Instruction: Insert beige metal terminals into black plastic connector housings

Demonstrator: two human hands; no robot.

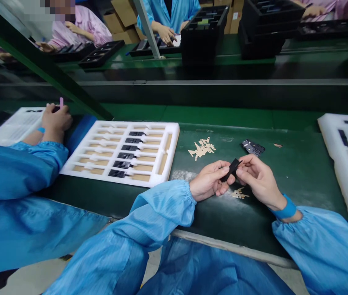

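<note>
Head view: person seated at a bench, forearms forward, both hands working at the centre.

Left hand (pixel 207 179): thumb and fingers closed on one end of a black part (pixel 231 169).

Right hand (pixel 260 180): fingertips (pixel 242 170) pressed to the other end of the same part; blue wristband (pixel 286 209) at the wrist.

Grip: hands together, both clamped on the part, with no gap between fingers and part.

Part location: held just above the green bench (pixel 303 172), between the hands, to the right of the white foam tray (pixel 174 137).

Handling: close fingertip pinch, hands almost touching, part kept off the bench and clear of loose pieces. Exact fit of fingers on the part is partly hidden.

Loose items: pile of tan die-cut pieces (pixel 202 148) beyond the hands; single tan piece (pixel 239 194) just below them; black comb-like part (pixel 253 147) farther right.

Tray contents: black parts in a row of slots, with white foam ribs between them and tan lining beneath.

Second tray: white foam tray (pixel 327 127) at the right end of the bench.

Co-worker: blue-sleeved hand (pixel 56 122) at left, holding a pink-tipped tool (pixel 61 102) over a white sheet (pixel 14 127).
</note>
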